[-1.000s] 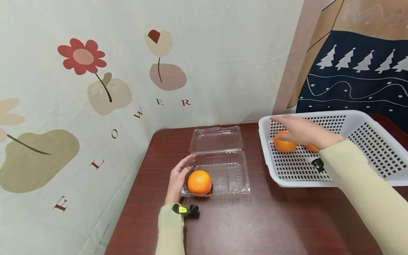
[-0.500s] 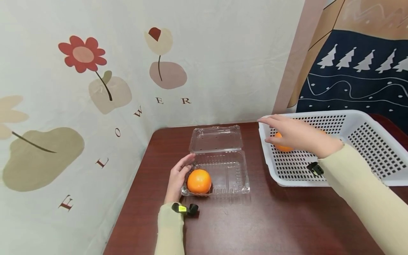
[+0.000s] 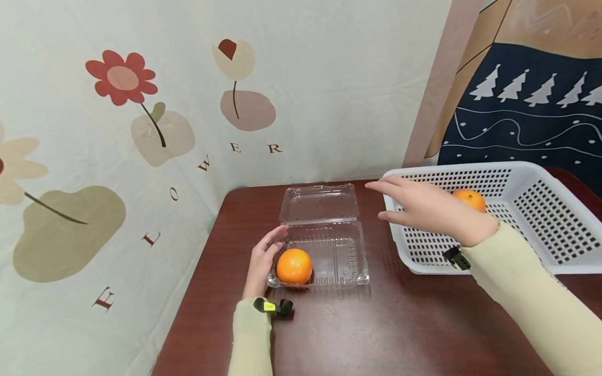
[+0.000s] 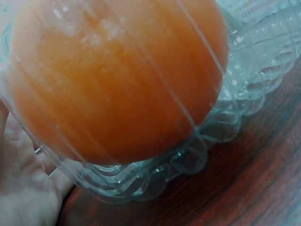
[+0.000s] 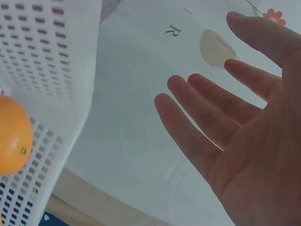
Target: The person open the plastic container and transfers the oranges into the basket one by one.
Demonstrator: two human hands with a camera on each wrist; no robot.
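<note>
An orange (image 3: 294,266) sits in the front left corner of a clear plastic clamshell container (image 3: 329,256), whose lid (image 3: 320,204) lies folded back behind it. My left hand (image 3: 261,263) rests along the container's left wall, fingers relaxed. The left wrist view shows its palm (image 4: 28,188) just outside the plastic, close to the orange. Over the left rim of a white perforated basket (image 3: 555,219), my right hand (image 3: 423,206) is spread and holds nothing. In the basket an orange (image 3: 470,199) shows beyond the wrist; part of the basket floor is hidden by that hand.
Both things stand on a dark red-brown table (image 3: 329,334), the basket to the right of the container. A cloth backdrop (image 3: 329,104) with printed flowers and letters rises directly behind and to the left. Small black cameras (image 3: 456,258) are strapped to the wrists.
My right hand has moved left from over the basket to its left rim, still holding nothing, and now hides the left orange in the head view. The left hand has stayed put.
</note>
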